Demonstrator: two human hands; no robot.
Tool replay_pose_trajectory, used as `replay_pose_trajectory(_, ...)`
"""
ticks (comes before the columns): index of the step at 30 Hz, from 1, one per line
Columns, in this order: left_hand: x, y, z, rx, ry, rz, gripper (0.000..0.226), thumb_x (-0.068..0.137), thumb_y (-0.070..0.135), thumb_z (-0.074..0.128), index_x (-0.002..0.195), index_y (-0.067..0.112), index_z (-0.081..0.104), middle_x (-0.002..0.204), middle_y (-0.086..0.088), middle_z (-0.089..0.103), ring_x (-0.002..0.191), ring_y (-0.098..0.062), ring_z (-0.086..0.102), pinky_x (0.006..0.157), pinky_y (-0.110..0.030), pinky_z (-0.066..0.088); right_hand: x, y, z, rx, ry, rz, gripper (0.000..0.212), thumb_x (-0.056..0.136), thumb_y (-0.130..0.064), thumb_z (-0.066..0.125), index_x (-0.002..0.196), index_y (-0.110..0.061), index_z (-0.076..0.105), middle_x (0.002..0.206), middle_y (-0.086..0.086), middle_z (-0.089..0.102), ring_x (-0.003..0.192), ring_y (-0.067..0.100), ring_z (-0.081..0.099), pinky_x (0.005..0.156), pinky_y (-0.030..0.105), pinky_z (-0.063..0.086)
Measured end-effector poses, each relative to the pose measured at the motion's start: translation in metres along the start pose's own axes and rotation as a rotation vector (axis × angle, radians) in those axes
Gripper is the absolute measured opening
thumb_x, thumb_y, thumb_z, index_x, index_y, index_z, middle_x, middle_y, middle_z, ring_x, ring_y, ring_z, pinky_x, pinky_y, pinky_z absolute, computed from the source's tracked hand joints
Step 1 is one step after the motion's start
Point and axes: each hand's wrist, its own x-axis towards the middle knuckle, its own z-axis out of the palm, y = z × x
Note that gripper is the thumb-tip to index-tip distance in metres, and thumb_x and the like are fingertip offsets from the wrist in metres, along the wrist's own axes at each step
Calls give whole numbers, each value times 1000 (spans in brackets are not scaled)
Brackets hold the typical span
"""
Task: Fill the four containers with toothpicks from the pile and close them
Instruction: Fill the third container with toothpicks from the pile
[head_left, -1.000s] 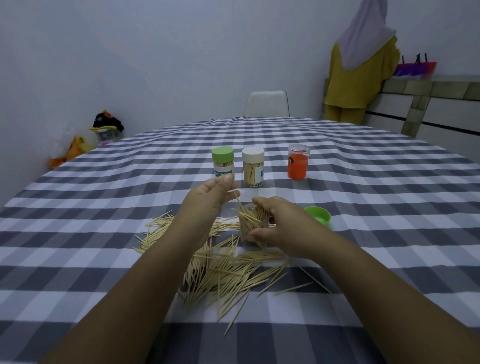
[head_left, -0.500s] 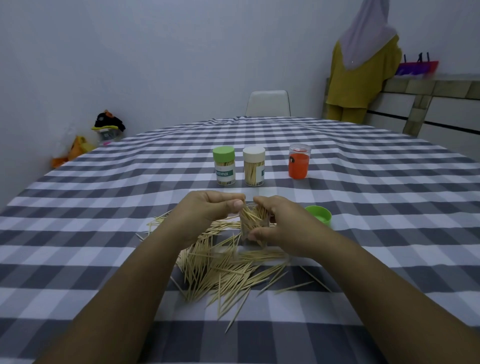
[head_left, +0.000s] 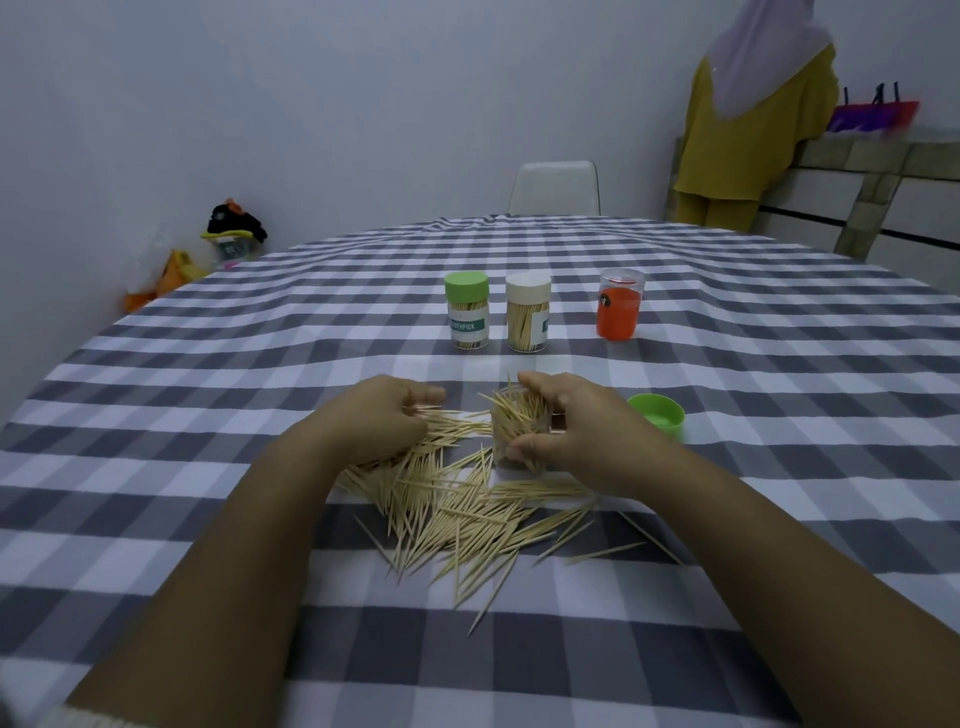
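- The pile of toothpicks (head_left: 457, 514) lies loose on the checked tablecloth (head_left: 727, 649), nearest the viewer; the sticks lie flat and fan in many directions, most with their long axis running from near to far, a few stray ones trailing off to the pile's right.
- The left hand (head_left: 382, 423) rests on the far left edge of the pile, fingers curled down into the sticks; whether it actually pinches any cannot be told.
- The right hand (head_left: 563, 434) sits at the pile's far right edge, thumb and fingers wrapped round one clear open container (head_left: 519, 426). The container stands roughly upright, crammed with toothpicks whose tips bristle upward and outward past its rim.
- One loose green lid (head_left: 657, 415) lies open side up just right of the right hand, beyond the pile's right end.
- Farther from the pile stand three more containers, upright in a row: a green-capped container (head_left: 466, 317) and a white-capped container (head_left: 528, 319), both showing toothpicks standing vertical inside, then, apart to the right, an orange container (head_left: 619, 310) with no toothpicks visible.
- One white chair (head_left: 555, 188) stands beyond the table's far edge.
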Motion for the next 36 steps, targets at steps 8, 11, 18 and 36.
replay_pose_trajectory(8,-1,3,2,112,-122,6,64,88,21,59,145,35,35,116,8,51,82,-7,56,62,-17,47,-1,-1,2,4,7,-9,80,81,-34,71,148,-26,27,147,-3,37,127,14,40,91,19,31)
replay_pose_trajectory(11,1,5,4,221,-76,10,60,90,22,58,145,33,36,137,3,48,100,-14,53,70,-17,42,-1,-1,2,1,11,-11,79,82,-34,70,148,-25,28,146,-3,38,125,13,41,89,18,32)
replay_pose_trajectory(18,5,13,10,392,77,20,35,95,31,57,129,34,58,130,3,58,115,-18,53,79,-22,37,0,-1,2,-20,5,-13,76,84,-33,68,148,-26,26,147,-3,36,126,12,40,89,18,31)
replay_pose_trajectory(36,7,14,12,-846,323,205,15,93,16,58,99,25,67,87,5,72,91,-8,67,81,-19,46,-1,-1,1,-22,3,-22,77,84,-34,68,148,-26,26,145,-4,37,126,13,41,92,19,33)
